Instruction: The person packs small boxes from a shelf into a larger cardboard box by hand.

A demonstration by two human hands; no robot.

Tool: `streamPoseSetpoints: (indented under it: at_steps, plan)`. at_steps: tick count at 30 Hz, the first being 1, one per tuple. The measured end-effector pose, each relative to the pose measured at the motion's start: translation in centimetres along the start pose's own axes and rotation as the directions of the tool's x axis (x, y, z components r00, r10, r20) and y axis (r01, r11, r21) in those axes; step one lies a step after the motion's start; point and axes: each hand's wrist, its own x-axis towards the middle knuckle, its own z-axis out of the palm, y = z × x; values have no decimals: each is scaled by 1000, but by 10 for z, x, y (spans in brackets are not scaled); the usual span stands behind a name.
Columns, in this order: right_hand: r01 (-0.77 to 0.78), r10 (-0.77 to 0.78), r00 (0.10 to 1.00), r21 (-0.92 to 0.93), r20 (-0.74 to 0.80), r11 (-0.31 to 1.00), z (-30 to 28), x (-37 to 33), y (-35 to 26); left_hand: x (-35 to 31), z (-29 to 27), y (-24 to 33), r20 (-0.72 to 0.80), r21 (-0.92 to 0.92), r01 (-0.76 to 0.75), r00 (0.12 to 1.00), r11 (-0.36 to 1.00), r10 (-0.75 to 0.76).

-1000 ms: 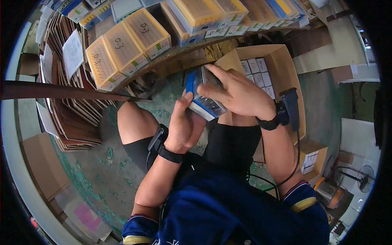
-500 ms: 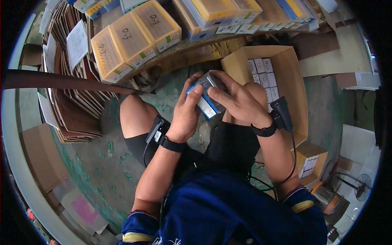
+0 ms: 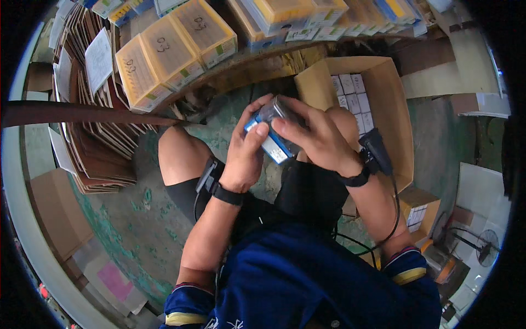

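Note:
Between my two hands, above my knees, is a small plastic box with a blue base, a white label and a clear dark-looking lid. My left hand is closed round its left side, the thumb pressing on the blue edge. On the other side my right hand grips the lid, its thumb lying on the clear top and its fingers curled over the far end. The box is tilted, and its contents cannot be made out. Each wrist wears a black strap with a small device and a cable.
A cardboard carton holding several white small boxes stands right of my knee. Yellow-lidded plastic cases line the bench ahead. Stacked brown boards lean at the left, near a dark bar. A smaller carton sits at right.
The box has turned slightly in my hands and shifted a little to the left. My left thumb has slid down along its edge. Both hands still hold it.

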Motion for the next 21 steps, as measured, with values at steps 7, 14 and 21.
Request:
streamPoseSetpoints:
  at_steps: [7,14,21]
  plan:
    - [118,-112,989,64,-93,991,3,-20,15,-10,24,19,-31,-30,-50,998,998,49]
    - [337,-361,932,-371,4,866,-5,-22,22,-17,28,37,25,-248,139,990,959,-137]
    - [263,-285,958,-373,-4,890,1,-23,11,-13,25,33,48,-280,241,970,929,-237]
